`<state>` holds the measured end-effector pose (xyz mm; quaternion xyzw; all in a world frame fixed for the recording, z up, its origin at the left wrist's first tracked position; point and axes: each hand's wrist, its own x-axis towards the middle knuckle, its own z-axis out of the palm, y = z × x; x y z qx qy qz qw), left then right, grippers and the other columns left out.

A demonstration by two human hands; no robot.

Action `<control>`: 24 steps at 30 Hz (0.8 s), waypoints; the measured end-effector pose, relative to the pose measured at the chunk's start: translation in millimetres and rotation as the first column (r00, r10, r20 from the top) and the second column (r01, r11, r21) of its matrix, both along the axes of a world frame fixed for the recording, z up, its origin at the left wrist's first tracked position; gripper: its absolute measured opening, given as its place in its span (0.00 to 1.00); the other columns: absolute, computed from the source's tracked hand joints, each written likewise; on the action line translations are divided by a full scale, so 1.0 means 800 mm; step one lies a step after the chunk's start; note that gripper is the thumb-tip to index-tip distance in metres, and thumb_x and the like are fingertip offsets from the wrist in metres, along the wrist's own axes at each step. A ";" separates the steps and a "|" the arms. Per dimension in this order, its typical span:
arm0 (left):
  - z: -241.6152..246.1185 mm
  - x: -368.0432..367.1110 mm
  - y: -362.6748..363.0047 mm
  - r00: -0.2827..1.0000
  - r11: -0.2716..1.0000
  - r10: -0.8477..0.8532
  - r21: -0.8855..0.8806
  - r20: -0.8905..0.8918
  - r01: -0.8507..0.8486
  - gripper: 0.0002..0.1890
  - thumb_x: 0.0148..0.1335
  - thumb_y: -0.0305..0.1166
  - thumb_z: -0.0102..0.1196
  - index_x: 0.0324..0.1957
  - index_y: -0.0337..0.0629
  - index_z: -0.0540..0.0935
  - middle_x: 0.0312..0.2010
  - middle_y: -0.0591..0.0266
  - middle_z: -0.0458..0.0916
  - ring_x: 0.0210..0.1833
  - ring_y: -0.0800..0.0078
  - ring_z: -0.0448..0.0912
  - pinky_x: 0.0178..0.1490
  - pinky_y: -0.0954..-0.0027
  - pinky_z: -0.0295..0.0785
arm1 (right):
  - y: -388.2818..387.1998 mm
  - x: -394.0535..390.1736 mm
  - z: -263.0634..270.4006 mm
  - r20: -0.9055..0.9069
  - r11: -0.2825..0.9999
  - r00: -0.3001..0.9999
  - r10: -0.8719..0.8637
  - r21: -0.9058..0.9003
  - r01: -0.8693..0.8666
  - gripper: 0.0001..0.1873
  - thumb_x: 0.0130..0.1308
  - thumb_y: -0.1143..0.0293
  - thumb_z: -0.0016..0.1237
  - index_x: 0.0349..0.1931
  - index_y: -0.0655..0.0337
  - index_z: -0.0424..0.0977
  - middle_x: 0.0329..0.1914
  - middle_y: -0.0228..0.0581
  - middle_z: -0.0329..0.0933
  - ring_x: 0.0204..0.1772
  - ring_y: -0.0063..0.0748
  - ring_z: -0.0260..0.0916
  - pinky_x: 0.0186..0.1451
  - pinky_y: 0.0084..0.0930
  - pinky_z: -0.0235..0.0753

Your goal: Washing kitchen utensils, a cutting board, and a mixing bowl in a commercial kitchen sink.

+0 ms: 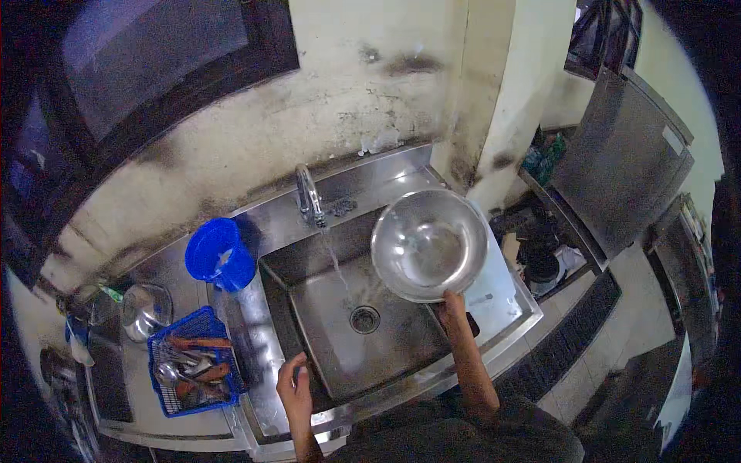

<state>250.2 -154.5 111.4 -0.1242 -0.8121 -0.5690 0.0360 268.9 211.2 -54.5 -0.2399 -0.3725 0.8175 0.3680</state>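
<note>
My right hand [454, 307] grips the near rim of a wide stainless steel bowl [431, 246], its inside facing up towards me. The bowl hangs over the right side of a stainless steel sink [347, 359] and partly hides a white board [495, 278]. At the sink's left front edge is my left hand [295, 385], holding nothing, with thumb and fingers apart. From a chrome faucet [310, 197] a thin stream of water [338, 260] runs down near the drain [365, 319]. Below my right wrist a dark object [473, 325] shows only in part.
Left of the sink stand a blue plastic bucket [214, 249], a blue basket [194, 411] of spoons and wooden-handled utensils, and a shiny metal bowl [146, 315]. A stained wall [370, 98] rises behind. On the right are a raised metal lid [622, 162] and a dark floor mat [556, 341].
</note>
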 end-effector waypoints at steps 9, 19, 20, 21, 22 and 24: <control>-0.039 -0.013 -0.004 0.995 0.996 0.068 -0.065 0.075 -0.063 0.11 0.52 0.26 0.42 0.38 0.35 0.72 0.35 0.57 0.72 0.39 0.72 0.69 0.46 0.73 0.60 | -0.001 -0.038 -0.013 0.241 0.995 0.966 0.091 -0.056 -0.080 0.19 0.44 0.73 0.39 0.41 0.65 0.59 0.30 0.40 0.65 0.28 0.34 0.66 0.23 0.31 0.71; -0.236 -0.012 0.183 0.616 0.785 -0.520 0.048 0.592 0.617 0.15 0.54 0.36 0.45 0.41 0.37 0.70 0.37 0.61 0.71 0.39 0.74 0.69 0.43 0.75 0.64 | 0.004 -0.007 -0.068 0.452 0.952 0.888 0.087 0.224 -0.208 0.22 0.46 0.74 0.40 0.45 0.61 0.54 0.28 0.43 0.66 0.25 0.35 0.68 0.22 0.29 0.72; -0.260 -0.007 0.217 0.611 0.761 -0.587 0.104 0.530 0.641 0.15 0.54 0.36 0.46 0.40 0.38 0.70 0.37 0.61 0.71 0.38 0.74 0.69 0.42 0.74 0.64 | -0.006 -0.009 -0.067 0.448 0.949 0.889 0.101 0.226 -0.221 0.22 0.46 0.74 0.40 0.45 0.61 0.54 0.28 0.43 0.66 0.25 0.35 0.68 0.22 0.29 0.72; -0.285 -0.008 0.242 0.605 0.733 -0.647 0.160 0.465 0.661 0.15 0.53 0.37 0.46 0.40 0.39 0.70 0.36 0.61 0.71 0.38 0.73 0.69 0.42 0.74 0.64 | -0.017 -0.007 -0.063 0.368 0.954 0.903 0.221 0.109 -0.278 0.22 0.46 0.74 0.39 0.45 0.60 0.53 0.30 0.44 0.65 0.28 0.35 0.68 0.23 0.28 0.73; -0.291 -0.006 0.247 0.595 0.727 -0.652 0.166 0.470 0.666 0.15 0.53 0.37 0.46 0.40 0.39 0.70 0.36 0.61 0.71 0.38 0.73 0.69 0.42 0.74 0.64 | -0.015 0.001 -0.060 0.283 0.949 0.909 0.305 -0.008 -0.316 0.23 0.46 0.75 0.39 0.45 0.60 0.52 0.33 0.44 0.65 0.30 0.36 0.68 0.24 0.28 0.73; -0.298 -0.009 0.235 0.611 0.774 -0.608 0.207 0.507 0.599 0.15 0.53 0.37 0.46 0.40 0.39 0.70 0.36 0.61 0.71 0.38 0.73 0.69 0.42 0.73 0.64 | -0.045 0.005 0.010 0.331 0.926 0.864 0.378 -0.148 -0.348 0.26 0.46 0.73 0.41 0.47 0.62 0.51 0.38 0.47 0.61 0.35 0.40 0.66 0.28 0.31 0.73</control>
